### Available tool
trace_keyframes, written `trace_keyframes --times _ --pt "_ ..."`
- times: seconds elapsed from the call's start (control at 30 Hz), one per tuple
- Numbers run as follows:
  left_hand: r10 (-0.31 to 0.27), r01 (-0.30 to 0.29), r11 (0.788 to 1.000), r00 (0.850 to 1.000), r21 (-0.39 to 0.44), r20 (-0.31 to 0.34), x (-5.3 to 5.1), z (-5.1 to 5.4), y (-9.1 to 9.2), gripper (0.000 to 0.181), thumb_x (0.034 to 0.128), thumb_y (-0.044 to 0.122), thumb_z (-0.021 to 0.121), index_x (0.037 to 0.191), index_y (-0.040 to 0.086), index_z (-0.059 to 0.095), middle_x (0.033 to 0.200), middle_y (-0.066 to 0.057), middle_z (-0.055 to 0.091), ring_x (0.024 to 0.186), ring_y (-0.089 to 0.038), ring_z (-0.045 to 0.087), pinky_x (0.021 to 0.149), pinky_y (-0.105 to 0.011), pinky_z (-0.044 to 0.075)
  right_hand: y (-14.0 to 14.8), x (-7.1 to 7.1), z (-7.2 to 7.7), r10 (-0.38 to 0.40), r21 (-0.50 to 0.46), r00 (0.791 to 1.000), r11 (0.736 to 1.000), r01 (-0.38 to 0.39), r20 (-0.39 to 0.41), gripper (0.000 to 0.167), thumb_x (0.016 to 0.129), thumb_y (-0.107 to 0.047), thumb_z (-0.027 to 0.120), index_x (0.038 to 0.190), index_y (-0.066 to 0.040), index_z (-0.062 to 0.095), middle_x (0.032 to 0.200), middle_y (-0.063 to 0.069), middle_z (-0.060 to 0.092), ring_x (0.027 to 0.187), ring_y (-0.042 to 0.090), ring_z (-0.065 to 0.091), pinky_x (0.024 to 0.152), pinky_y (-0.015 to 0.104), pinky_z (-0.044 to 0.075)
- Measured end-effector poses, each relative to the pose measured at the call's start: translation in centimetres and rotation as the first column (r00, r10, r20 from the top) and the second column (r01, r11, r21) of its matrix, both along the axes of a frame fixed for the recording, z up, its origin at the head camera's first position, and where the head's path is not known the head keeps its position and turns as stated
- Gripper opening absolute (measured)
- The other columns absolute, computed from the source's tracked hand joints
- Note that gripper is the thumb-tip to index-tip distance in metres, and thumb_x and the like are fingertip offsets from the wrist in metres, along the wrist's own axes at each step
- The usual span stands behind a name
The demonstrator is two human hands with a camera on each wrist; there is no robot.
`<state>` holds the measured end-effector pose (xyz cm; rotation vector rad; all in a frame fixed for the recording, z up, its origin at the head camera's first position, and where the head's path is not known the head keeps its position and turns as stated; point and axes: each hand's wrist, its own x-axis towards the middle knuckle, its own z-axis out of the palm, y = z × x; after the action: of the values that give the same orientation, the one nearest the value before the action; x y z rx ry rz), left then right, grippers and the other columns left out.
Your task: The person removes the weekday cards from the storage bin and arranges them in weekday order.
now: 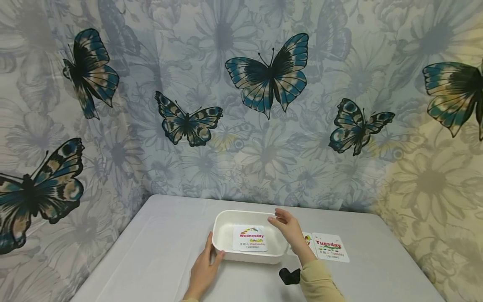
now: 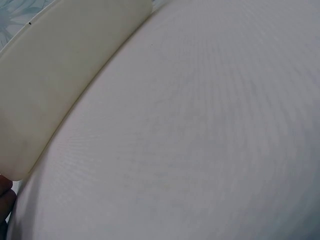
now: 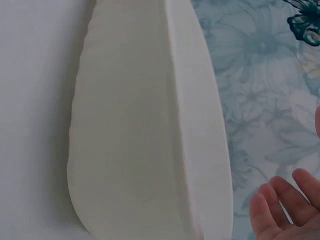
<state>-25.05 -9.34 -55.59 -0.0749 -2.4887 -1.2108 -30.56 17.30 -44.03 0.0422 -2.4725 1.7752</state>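
Note:
A white rectangular plastic tray [image 1: 250, 256] stands on the table, with a printed "Wednesday" card [image 1: 249, 238] lying flat inside it. My left hand [image 1: 203, 268] grips the tray's near left corner, thumb at the front side and fingers along the left side; only fingertips [image 2: 5, 197] show in the left wrist view. Above the tray's right end is my right hand [image 1: 288, 230], fingers loosely bent and holding nothing. In the right wrist view its fingers [image 3: 287, 202] appear apart from the tray wall [image 3: 125, 125].
Right of the tray lies a "Tuesday" card [image 1: 331, 247], beside another card [image 1: 307, 240] partly hidden by my right hand. A black object [image 1: 289, 276] sits near the right sleeve. Behind the white-covered table [image 1: 173, 235] hangs a butterfly-patterned cloth [image 1: 241, 167].

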Motion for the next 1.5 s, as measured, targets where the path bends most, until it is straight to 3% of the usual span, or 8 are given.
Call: trace_keyframes --times 0.23,0.43,0.67,0.97,1.17,1.3,1.5 --pt "-0.005 0.005 1.000 1.000 -0.012 -0.010 0.0 0.0 0.1 0.073 0.0891 0.053 0.052 0.149 0.030 0.017 0.133 -0.008 0.050 0.119 -0.034 0.047 0.090 -0.057 0.039 -1.8 0.3 -0.8 -0.006 -0.050 1.000 0.999 0.007 0.020 0.066 0.085 -0.031 0.068 0.135 0.002 0.040 0.134 0.024 0.042 0.118 0.038 0.044 0.095 0.050 0.039" --pt "-0.003 0.003 1.000 1.000 -0.011 -0.006 0.0 0.2 0.1 0.073 0.0890 0.052 0.053 0.149 0.027 0.020 0.134 -0.007 0.050 0.120 -0.033 0.047 0.091 -0.057 0.039 -2.4 -0.1 -1.6 0.002 -0.009 0.998 1.000 -0.001 0.062 0.082 0.079 -0.044 0.070 0.136 0.006 0.038 0.134 0.027 0.041 0.120 0.041 0.043 0.096 0.050 0.038" --pt "-0.006 0.006 1.000 1.000 -0.014 -0.003 0.0 0.3 0.1 0.073 0.0891 0.052 0.053 0.149 0.024 0.021 0.133 -0.008 0.050 0.119 -0.033 0.047 0.090 -0.056 0.039 -2.8 -0.9 -2.4 0.033 -0.015 0.997 0.999 -0.032 0.067 0.075 0.081 -0.026 0.073 0.133 0.013 0.036 0.131 0.034 0.040 0.118 0.046 0.042 0.097 0.051 0.036" --pt "-0.008 0.007 1.000 1.000 -0.017 -0.019 0.0 0.0 0.2 0.073 0.0894 0.050 0.053 0.149 0.028 0.019 0.134 -0.010 0.049 0.119 -0.034 0.047 0.090 -0.057 0.039 -2.9 -1.4 -4.2 0.005 0.055 0.998 0.998 -0.008 0.068 0.077 0.075 -0.018 0.078 0.126 0.022 0.037 0.123 0.041 0.042 0.113 0.050 0.044 0.095 0.052 0.037" --pt "-0.008 0.008 1.000 1.000 -0.013 -0.015 0.2 0.1 0.3 0.073 0.0895 0.051 0.053 0.149 0.028 0.018 0.134 -0.010 0.049 0.119 -0.034 0.047 0.091 -0.056 0.039 -3.0 -1.6 -4.4 -0.017 0.090 0.992 0.996 0.006 0.124 0.080 0.072 -0.021 0.080 0.126 0.021 0.037 0.123 0.040 0.043 0.116 0.049 0.042 0.098 0.052 0.034" --pt "-0.003 0.003 1.000 1.000 -0.008 -0.005 0.2 0.1 0.2 0.073 0.0894 0.050 0.054 0.149 0.030 0.017 0.134 -0.009 0.049 0.119 -0.034 0.047 0.090 -0.057 0.039 -3.1 -1.8 -4.5 -0.019 0.177 0.986 0.984 -0.010 0.163 0.082 0.070 -0.025 0.082 0.125 0.019 0.040 0.121 0.036 0.047 0.114 0.047 0.044 0.097 0.051 0.035" --pt "-0.001 0.001 1.000 1.000 -0.006 0.010 0.0 0.0 0.1 0.073 0.0893 0.052 0.053 0.149 0.032 0.016 0.133 -0.008 0.050 0.120 -0.034 0.047 0.089 -0.058 0.039 -3.2 -2.2 -4.6 -0.019 0.223 0.984 0.975 -0.021 0.176 0.083 0.067 -0.024 0.083 0.123 0.021 0.041 0.118 0.035 0.049 0.112 0.046 0.045 0.097 0.050 0.034"
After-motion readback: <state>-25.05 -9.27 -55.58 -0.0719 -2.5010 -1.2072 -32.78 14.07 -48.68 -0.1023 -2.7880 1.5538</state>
